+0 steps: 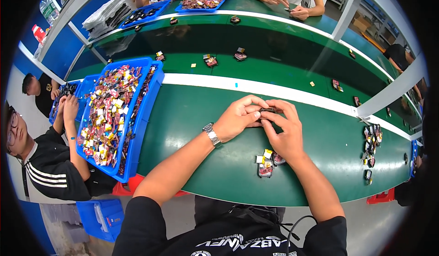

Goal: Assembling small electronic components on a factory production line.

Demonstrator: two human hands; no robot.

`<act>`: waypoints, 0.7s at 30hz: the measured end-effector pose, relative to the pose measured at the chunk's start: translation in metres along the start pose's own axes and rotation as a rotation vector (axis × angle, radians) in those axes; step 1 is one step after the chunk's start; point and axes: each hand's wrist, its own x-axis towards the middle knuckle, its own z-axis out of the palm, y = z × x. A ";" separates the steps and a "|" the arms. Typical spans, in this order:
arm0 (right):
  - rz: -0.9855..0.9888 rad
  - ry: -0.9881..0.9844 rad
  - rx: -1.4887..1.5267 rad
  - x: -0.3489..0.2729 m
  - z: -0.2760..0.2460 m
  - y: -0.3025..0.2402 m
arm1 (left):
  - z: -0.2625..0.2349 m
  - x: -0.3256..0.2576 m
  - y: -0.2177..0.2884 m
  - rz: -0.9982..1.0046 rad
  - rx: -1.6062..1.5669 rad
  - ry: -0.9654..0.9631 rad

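Note:
Over the green bench, my left hand [238, 118] and my right hand [284, 130] meet, both closed on one small black part [266, 111]. Fingers cover most of it, so its exact kind cannot be made out. My left wrist wears a metal watch [211, 134]. Just below my right hand lies a black-cased module [265, 168] with a red circuit board and white and yellow pieces. Another such module [277, 159] sits beside it, partly behind my right hand.
To my left stands a blue tray [148, 80] heaped with red boards and yellow-white pieces. A row of modules [371, 144] lies on the bench at right. Beyond a white rail [292, 93], a green belt [274, 66] carries scattered modules. Co-workers sit at left and across.

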 end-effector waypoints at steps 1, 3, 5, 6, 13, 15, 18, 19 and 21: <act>-0.005 0.001 -0.001 0.001 -0.001 -0.001 | -0.001 0.000 0.000 0.005 -0.029 -0.002; -0.005 0.003 -0.010 0.002 -0.002 -0.002 | 0.001 0.001 -0.003 0.014 -0.037 -0.005; -0.020 0.038 0.000 0.001 -0.002 -0.004 | 0.003 0.001 -0.007 0.051 -0.032 0.016; -0.031 0.028 0.030 0.000 0.000 -0.003 | 0.002 0.001 -0.007 0.050 -0.038 0.019; -0.164 0.098 -0.090 0.005 -0.009 -0.014 | -0.002 0.000 -0.004 0.169 -0.210 -0.095; -0.166 0.125 -0.102 0.004 -0.009 -0.010 | -0.003 0.001 -0.004 0.156 -0.213 -0.095; -0.139 0.104 -0.028 0.004 -0.007 -0.008 | -0.005 0.002 -0.005 0.140 -0.209 -0.099; -0.141 0.106 -0.020 0.005 -0.006 -0.008 | -0.008 0.000 -0.004 0.136 -0.197 -0.097; -0.104 0.112 0.007 0.004 -0.003 -0.007 | -0.005 0.001 -0.006 0.127 -0.209 -0.095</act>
